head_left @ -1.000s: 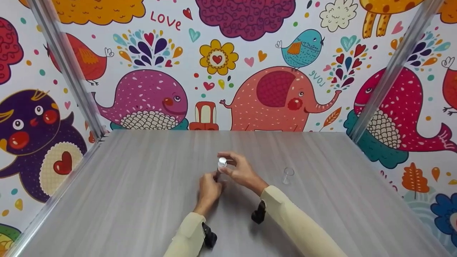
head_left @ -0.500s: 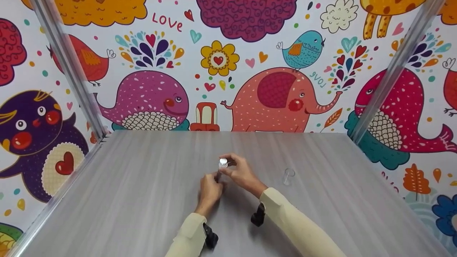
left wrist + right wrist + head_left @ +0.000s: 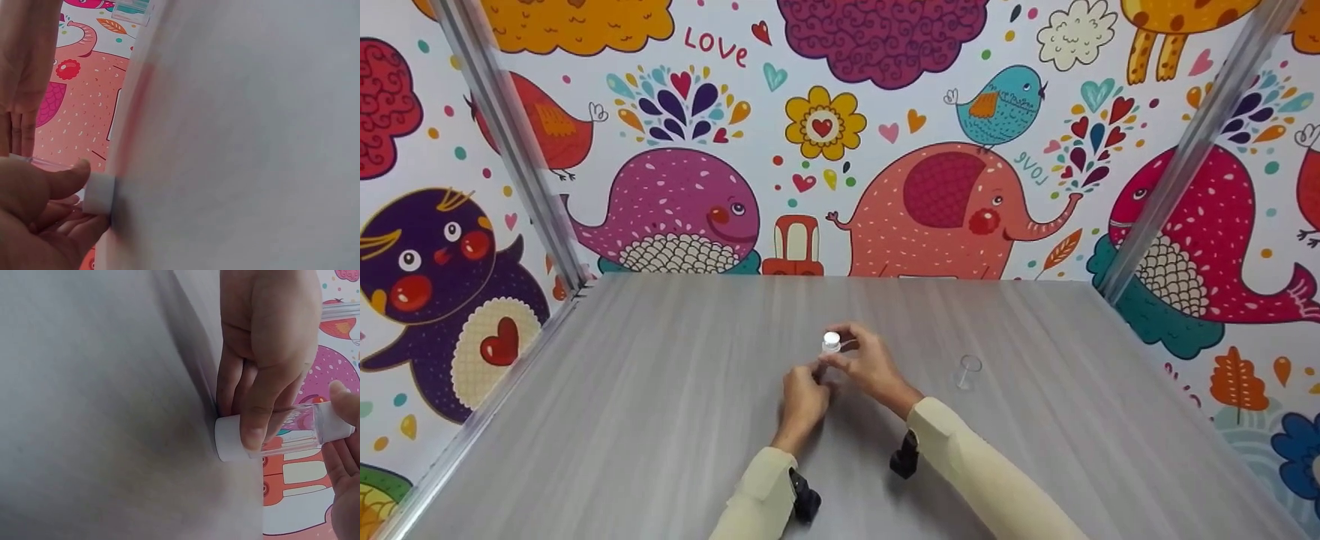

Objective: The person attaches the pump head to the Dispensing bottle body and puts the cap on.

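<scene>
A slim clear bottle [image 3: 289, 441] with a white base and a white top stands upright on the table in front of me. My left hand [image 3: 804, 397] holds it low down, with thumb and fingers around the white base [image 3: 99, 194]. My right hand [image 3: 874, 367] has its thumb and fingers at the white top [image 3: 831, 340], the thumb on the near side and the fingers behind. The right wrist view shows this upper grip at its right edge, where the right fingers [image 3: 334, 458] meet the white top piece. Much of the bottle's body is hidden by the hands in the head view.
A small clear cup [image 3: 969, 373] stands on the grey wood-grain table [image 3: 645, 420], to the right of my hands. Behind the table's far edge rises a wall with cartoon animals [image 3: 930, 210]. Metal posts [image 3: 1177, 172] stand at the two back corners.
The head view has shifted slightly, so everything sits a little further right. Both hands keep their holds on the bottle with hardly any visible movement.
</scene>
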Available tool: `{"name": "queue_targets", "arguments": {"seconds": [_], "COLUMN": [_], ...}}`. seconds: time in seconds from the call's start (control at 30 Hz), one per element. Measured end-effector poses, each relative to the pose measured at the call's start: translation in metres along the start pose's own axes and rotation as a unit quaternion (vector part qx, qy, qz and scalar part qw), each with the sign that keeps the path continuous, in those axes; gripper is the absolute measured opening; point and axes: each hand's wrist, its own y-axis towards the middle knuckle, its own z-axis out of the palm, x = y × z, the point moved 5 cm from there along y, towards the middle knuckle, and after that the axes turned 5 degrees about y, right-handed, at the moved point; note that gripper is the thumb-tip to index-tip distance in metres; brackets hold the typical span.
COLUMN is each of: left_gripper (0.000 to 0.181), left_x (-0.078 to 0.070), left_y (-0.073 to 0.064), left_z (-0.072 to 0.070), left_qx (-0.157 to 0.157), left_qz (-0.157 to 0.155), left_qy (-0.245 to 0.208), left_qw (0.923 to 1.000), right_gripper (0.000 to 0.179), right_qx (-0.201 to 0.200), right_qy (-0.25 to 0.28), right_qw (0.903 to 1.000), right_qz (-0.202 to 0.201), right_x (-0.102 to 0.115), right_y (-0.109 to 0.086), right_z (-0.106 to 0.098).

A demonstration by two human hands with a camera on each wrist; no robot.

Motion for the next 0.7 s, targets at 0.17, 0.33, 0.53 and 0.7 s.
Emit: {"name": "queue_targets", "arguments": {"seconds": [0.17, 0.33, 0.53, 0.7], "left_gripper": [0.006, 0.009, 0.011, 0.011], "left_x": [-0.0001, -0.0012, -0.0025, -0.0027], "left_y": [0.0, 0.0005, 0.0005, 0.0012], "left_z": [-0.001, -0.0007, -0.0006, 0.0002], "left_qx": [-0.012, -0.011, -0.014, -0.017], "left_qz": [0.002, 0.007, 0.015, 0.021], "left_qy": [0.0, -0.009, 0.012, 0.021], "left_qw": [0.9999, 0.9999, 0.9997, 0.9994], "right_gripper": [0.051, 0.052, 0.045, 0.039], "right_qx": [0.008, 0.021, 0.046, 0.04], "right_qy": [0.01, 0.023, 0.041, 0.056], "right_qw": [0.9999, 0.9995, 0.998, 0.9975], "right_qz": [-0.001, 0.001, 0.01, 0.01], "right_x": [0.0005, 0.0003, -0.001, -0.0031], "right_y": [0.0015, 0.001, -0.0014, -0.0013], "right_z": [-0.0023, -0.0035, -0.0015, -0.0005]}}
